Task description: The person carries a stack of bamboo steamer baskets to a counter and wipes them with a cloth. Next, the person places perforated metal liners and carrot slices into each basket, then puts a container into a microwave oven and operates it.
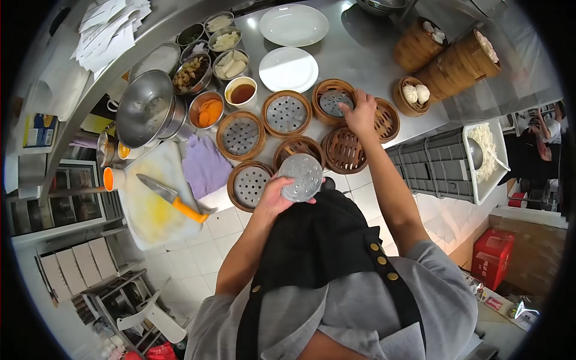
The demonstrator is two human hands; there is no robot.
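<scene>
My left hand (277, 193) grips a round perforated metal steamer plate (302, 177), perhaps a stack of them, in front of my apron. At the far row, my right hand (362, 115) reaches over the right rim of a small bamboo steamer basket (318, 111). Its thumb touches the perforated plate (333, 103) inside, while the fingers lie along the basket's outer side. Similar plates line the baskets at left (240, 135), centre (285, 114) and near left (252, 186). Slatted bamboo bottoms show in the near right basket (345, 150), the far right basket (386, 120) and the partly covered middle basket (294, 147).
White plates (289, 70) stand behind the baskets. Leftward are a sauce cup (241, 93), ingredient bowls (206, 110), a purple cloth (207, 165) and a knife (159, 191) on a cutting board (141, 222). Stacked steamers (459, 66) and a grey crate (429, 163) stand right.
</scene>
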